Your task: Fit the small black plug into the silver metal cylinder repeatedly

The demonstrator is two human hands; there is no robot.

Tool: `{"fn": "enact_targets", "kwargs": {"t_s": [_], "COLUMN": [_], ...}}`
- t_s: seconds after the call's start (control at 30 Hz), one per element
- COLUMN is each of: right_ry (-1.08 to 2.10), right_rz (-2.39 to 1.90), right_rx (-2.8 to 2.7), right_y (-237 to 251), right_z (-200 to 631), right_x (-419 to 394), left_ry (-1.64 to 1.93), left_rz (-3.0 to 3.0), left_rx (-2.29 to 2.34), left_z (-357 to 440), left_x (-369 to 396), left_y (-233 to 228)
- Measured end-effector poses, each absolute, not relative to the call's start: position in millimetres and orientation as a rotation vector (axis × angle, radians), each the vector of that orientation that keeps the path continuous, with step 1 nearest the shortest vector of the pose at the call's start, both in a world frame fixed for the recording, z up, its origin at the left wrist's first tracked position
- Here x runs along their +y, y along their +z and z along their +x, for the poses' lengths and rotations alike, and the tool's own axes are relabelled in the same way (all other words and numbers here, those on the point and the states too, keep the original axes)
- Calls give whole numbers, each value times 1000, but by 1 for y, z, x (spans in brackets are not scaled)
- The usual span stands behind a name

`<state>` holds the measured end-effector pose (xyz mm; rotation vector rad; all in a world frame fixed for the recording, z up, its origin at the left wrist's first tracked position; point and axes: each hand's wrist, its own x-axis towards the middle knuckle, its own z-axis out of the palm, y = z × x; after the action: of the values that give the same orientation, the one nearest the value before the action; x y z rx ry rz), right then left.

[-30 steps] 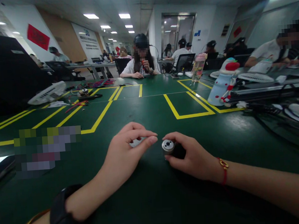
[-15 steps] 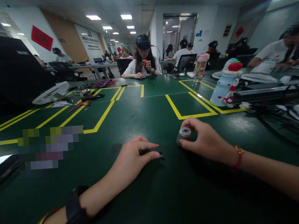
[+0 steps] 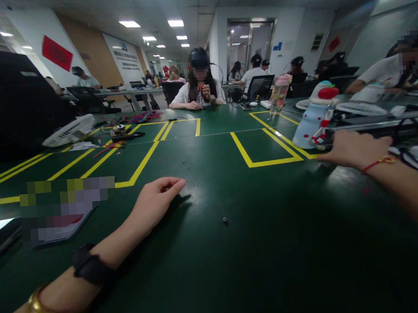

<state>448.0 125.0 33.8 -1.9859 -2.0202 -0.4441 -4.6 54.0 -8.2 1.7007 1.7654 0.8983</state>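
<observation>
My left hand [image 3: 158, 198] hovers over the dark green table [image 3: 202, 271], thumb and fingertips pinched together; anything between them is too small to make out. To its right a small dark ring-shaped part [image 3: 225, 220] lies by itself on the table, touched by neither hand. Back up, my right hand [image 3: 357, 148] is far to the right beside a blue bottle with a red top [image 3: 307, 126]. Its thumb points left and its other fingers are mostly hidden behind the hand. The grey metal cylinder it held earlier cannot be seen.
Metal rails [image 3: 382, 127] and black cables [image 3: 414, 149] lie at the right. A clear pink-lidded bottle [image 3: 279, 94] stands farther back. Yellow tape [image 3: 275, 162] marks the table. Wires and small parts [image 3: 121, 131] lie back left. A co-worker [image 3: 199, 88] sits opposite.
My right hand has swung right from mid-table to beside the blue bottle, and the cylinder has gone from sight. My left hand has drawn back left, pinching, away from the small ring-shaped part.
</observation>
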Motion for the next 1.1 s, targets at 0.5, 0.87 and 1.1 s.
{"fn": "enact_targets", "kwargs": {"t_s": [0.5, 0.87, 1.1], "right_ry": [57, -454, -300], "right_rz": [-1004, -2477, -2524], "right_rx": [-2633, -1905, -1994], "right_y": [-1, 64, 57], "right_z": [291, 460, 484], "right_x": [47, 118, 128], "left_ry": [909, 962, 945], "left_rz": [1700, 1687, 1723], "left_rx": [1731, 1711, 1716], "left_z": [-4, -3, -4], "left_x": [52, 53, 52], "left_y": [-11, -13, -11]}}
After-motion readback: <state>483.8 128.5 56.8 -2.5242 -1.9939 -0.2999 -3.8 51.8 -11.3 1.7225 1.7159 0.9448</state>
